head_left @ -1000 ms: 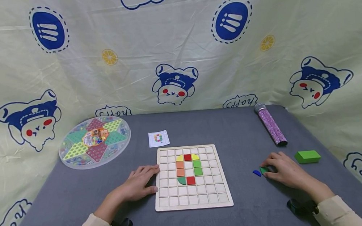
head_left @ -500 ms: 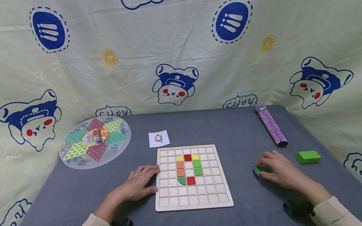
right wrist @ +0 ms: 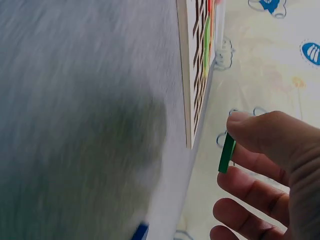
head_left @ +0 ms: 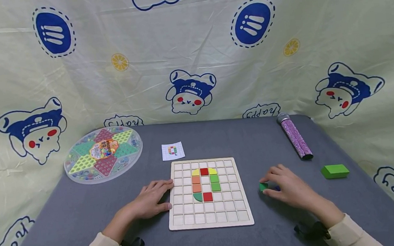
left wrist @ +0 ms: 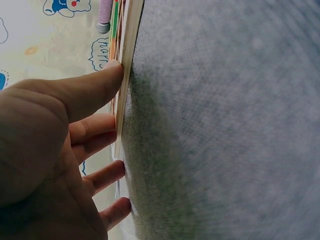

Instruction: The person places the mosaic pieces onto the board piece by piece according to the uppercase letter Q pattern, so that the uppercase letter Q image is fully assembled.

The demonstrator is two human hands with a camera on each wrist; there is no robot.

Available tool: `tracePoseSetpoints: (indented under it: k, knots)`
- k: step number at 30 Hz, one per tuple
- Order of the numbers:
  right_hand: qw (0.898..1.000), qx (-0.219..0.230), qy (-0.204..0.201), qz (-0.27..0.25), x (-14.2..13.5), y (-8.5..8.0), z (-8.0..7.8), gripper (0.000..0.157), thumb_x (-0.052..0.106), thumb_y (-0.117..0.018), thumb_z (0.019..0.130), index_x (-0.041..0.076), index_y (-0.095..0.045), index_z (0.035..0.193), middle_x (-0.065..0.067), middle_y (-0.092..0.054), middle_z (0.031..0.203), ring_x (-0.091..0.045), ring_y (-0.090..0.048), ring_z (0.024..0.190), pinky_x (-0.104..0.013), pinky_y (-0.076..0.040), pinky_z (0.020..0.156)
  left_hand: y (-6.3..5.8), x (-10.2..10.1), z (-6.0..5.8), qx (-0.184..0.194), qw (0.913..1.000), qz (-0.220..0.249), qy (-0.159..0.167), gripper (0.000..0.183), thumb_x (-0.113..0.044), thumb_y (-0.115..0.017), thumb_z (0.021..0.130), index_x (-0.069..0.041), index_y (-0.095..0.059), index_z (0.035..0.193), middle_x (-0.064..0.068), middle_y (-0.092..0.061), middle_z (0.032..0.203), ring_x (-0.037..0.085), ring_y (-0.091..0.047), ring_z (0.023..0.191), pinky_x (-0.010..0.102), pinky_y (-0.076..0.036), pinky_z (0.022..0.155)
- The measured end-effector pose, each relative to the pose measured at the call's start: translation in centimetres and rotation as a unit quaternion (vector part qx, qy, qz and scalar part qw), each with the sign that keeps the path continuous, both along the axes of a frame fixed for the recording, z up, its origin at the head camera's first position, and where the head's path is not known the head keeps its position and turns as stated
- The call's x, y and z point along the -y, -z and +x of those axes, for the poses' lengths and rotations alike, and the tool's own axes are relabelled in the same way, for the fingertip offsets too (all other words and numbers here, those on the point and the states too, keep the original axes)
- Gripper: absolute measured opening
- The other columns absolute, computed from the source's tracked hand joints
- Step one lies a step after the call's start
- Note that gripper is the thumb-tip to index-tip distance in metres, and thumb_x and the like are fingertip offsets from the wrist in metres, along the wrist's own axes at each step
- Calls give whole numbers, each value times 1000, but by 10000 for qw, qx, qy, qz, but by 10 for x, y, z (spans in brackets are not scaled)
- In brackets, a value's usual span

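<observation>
A wooden grid board (head_left: 211, 218) lies on the table with red, yellow, orange and green pieces set in its cells. My left hand (head_left: 150, 200) rests at its left edge. In the left wrist view, the thumb (left wrist: 97, 90) and the straight fingers touch the board's side. Right of the board, my right hand (head_left: 292, 187) pinches a small green tile (right wrist: 227, 152) between thumb and fingers, lifted off the table. A blue piece (right wrist: 140, 232) lies on the table below that hand, mostly hidden by it in the head view.
Behind the board lies a small pattern card (head_left: 173, 151). A round Chinese checkers board (head_left: 103, 155) is at the back left. On the right are a glittery purple microphone (head_left: 295, 136) and a green block (head_left: 335, 171). A printed cloth hangs behind the table.
My right hand has picked up the green tile and carried it left, past the blue piece towards the board. The left hand has stayed at the board's edge.
</observation>
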State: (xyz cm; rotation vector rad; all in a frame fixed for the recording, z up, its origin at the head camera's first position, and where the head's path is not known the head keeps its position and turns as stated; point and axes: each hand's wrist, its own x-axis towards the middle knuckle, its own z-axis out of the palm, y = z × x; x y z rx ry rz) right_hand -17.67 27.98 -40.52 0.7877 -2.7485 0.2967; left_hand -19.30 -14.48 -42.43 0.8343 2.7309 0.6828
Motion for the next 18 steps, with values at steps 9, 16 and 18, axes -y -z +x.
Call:
tracePoseSetpoints:
  k: [9, 16, 18]
  knots:
    - [9995, 174, -234, -122, 30, 3, 2, 21, 27, -78, 75, 21, -70, 93, 10, -57, 89, -5, -43, 83, -27, -39, 71, 0, 0, 0, -11, 10000, -6, -22, 60, -27, -63, 90, -6, -41, 141, 10, -38, 148, 33, -32, 135, 58, -25, 101]
    - [9986, 351, -371, -114, 51, 8, 2, 23, 29, -78, 75, 20, -70, 95, 9, -57, 90, -5, -40, 81, -25, -35, 71, 0, 0, 0, -61, 10000, 3, -1, 59, -27, -63, 90, -6, -42, 141, 10, -39, 147, 33, -33, 134, 57, -26, 100]
    - [9986, 358, -378, -79, 57, 10, 1, 22, 30, -77, 76, 20, -71, 95, 9, -58, 90, -5, -40, 82, -25, -35, 71, 0, -1, 0, -77, 10000, 4, 1, 59, -27, -63, 90, -5, -42, 141, 10, -39, 147, 33, -33, 134, 57, -26, 100]
